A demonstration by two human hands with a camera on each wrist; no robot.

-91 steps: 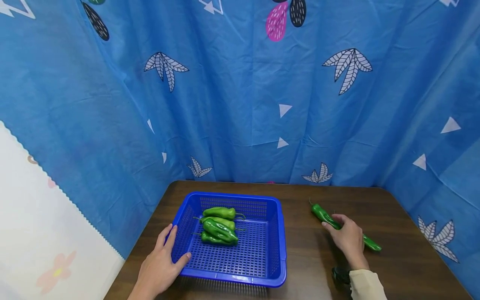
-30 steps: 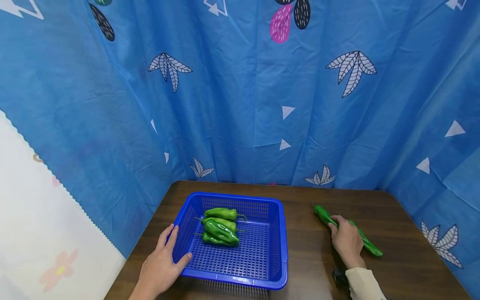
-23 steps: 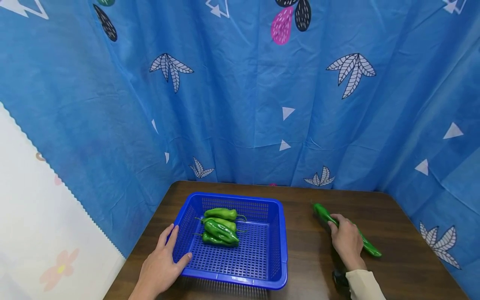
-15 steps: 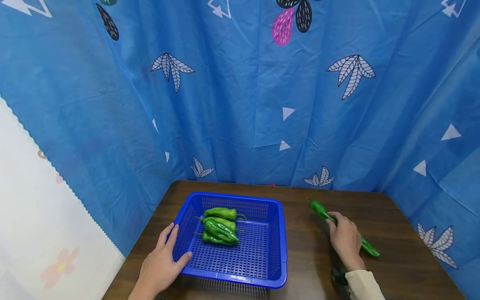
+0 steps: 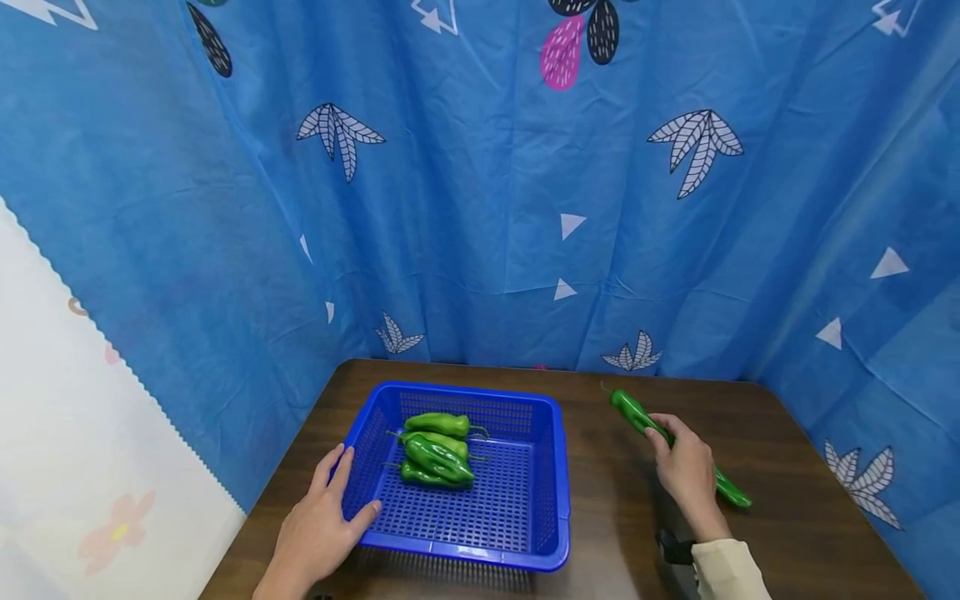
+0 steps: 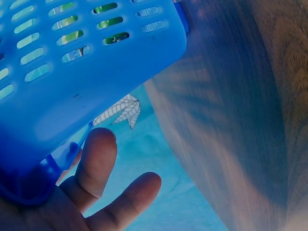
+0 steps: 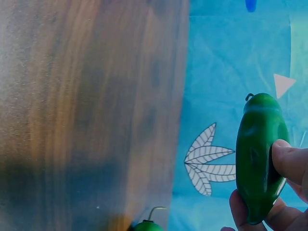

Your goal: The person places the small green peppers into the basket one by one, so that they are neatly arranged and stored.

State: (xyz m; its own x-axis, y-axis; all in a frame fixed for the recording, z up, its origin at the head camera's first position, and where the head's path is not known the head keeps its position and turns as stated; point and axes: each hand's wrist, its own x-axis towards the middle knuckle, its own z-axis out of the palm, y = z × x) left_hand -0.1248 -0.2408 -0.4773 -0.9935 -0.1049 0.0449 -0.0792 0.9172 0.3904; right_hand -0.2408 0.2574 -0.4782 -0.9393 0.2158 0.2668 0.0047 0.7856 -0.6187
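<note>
My right hand (image 5: 686, 467) pinches a glossy long green pepper (image 5: 632, 408) between thumb and fingers, its thin stem toward the back left. In the right wrist view the held pepper (image 7: 260, 154) hangs tilted, the thumb on its side. Beyond that hand a second green pepper (image 5: 731, 490) lies on the table, partly hidden. My left hand (image 5: 315, 525) holds the near left corner of a blue mesh basket (image 5: 551, 554), thumb over the rim and fingers along the outside. Several green peppers (image 5: 435, 458) lie in the basket's left half, some paler than others.
The dark wooden table (image 5: 600, 517) extends under the basket and peppers. A blue patterned curtain (image 5: 480, 208) hangs along its back edge and right side. At the left is a white flowered cloth (image 5: 90, 467).
The right hand has taken hold of a pepper and raised it slightly toward the back left, away from the other one. The left hand and basket stay in place.
</note>
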